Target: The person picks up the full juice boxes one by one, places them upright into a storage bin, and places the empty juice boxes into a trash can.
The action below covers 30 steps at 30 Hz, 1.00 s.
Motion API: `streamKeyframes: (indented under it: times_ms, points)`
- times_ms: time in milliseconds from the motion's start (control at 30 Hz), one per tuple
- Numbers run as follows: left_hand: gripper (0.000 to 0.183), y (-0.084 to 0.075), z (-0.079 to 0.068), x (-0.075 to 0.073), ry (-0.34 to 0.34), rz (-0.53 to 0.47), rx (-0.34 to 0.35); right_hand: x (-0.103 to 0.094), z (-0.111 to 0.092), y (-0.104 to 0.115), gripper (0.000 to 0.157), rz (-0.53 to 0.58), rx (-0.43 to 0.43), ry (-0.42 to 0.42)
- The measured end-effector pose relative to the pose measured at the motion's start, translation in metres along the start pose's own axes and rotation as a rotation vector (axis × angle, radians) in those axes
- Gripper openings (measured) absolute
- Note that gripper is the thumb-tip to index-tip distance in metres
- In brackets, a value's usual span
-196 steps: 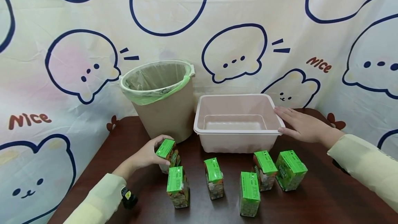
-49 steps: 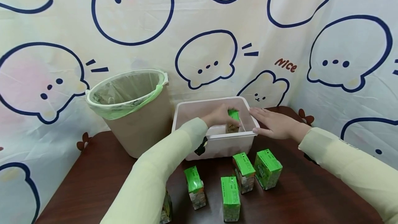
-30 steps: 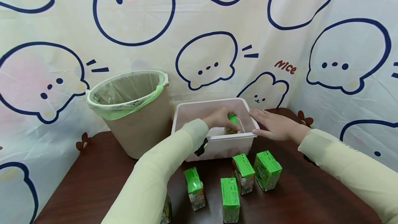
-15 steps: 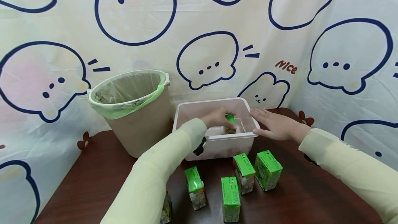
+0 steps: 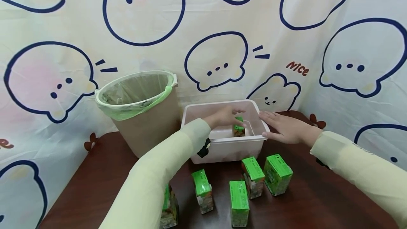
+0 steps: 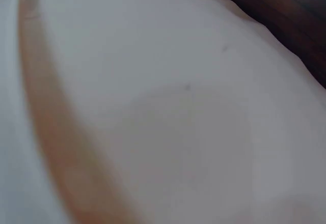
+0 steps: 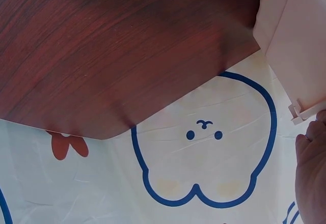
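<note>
In the head view, a small green-topped carton (image 5: 239,130) stands inside the pale pink plastic basin (image 5: 227,150), near its right end. Over the basin reaches my left hand (image 5: 224,116), its fingers spread around the carton's top without gripping it; whether a fingertip still touches is hard to tell. My right hand (image 5: 286,127) rests with straight fingers on the basin's right rim. That hand (image 7: 311,168) also shows at the right edge of the right wrist view, beside the basin wall (image 7: 300,46). A blurred, pale basin wall (image 6: 168,81) fills most of the left wrist view.
Several more cartons stand on the dark wooden table (image 5: 108,172) in front of the basin, among them a left one (image 5: 202,192), a middle one (image 5: 239,204) and a right one (image 5: 278,175). A bin (image 5: 152,126) with a green liner stands left of the basin.
My left hand took a carton from the table's left side into the basin, shifted it slightly left, then let go. The right hand has stayed on the rim.
</note>
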<state>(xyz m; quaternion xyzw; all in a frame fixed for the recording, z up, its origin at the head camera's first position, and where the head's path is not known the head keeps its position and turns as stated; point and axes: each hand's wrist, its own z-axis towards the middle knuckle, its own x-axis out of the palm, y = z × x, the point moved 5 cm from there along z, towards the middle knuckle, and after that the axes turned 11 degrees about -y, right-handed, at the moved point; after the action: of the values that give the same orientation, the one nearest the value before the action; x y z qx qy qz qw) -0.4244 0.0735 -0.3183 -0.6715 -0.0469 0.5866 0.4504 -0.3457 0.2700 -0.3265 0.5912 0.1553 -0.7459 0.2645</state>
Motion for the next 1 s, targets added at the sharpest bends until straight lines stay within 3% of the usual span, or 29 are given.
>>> streamKeyframes:
  times_ms: [200,367,467,733,900,1000]
  points:
    - [0.067,-0.012,-0.010,-0.011,-0.030,-0.002,0.048,-0.002,-0.003,-0.002,0.082,-0.004,0.012,-0.001]
    - [0.066,-0.016,-0.025,-0.021,-0.052,-0.009,0.035,-0.002,-0.003,-0.003,0.082,-0.011,0.015,0.004]
    - [0.066,-0.015,-0.034,-0.029,-0.075,-0.029,0.033,-0.002,-0.002,-0.004,0.083,-0.016,0.019,0.008]
    - [0.062,-0.009,-0.063,-0.054,-0.155,-0.166,0.128,0.000,0.001,-0.003,0.083,-0.009,0.025,0.009]
    - [0.066,0.001,-0.084,-0.061,-0.176,-0.182,0.145,0.002,0.002,-0.001,0.083,-0.014,0.016,0.012]
    - [0.065,0.004,-0.094,-0.065,-0.191,-0.178,0.204,0.001,0.002,0.000,0.083,-0.013,0.016,0.014]
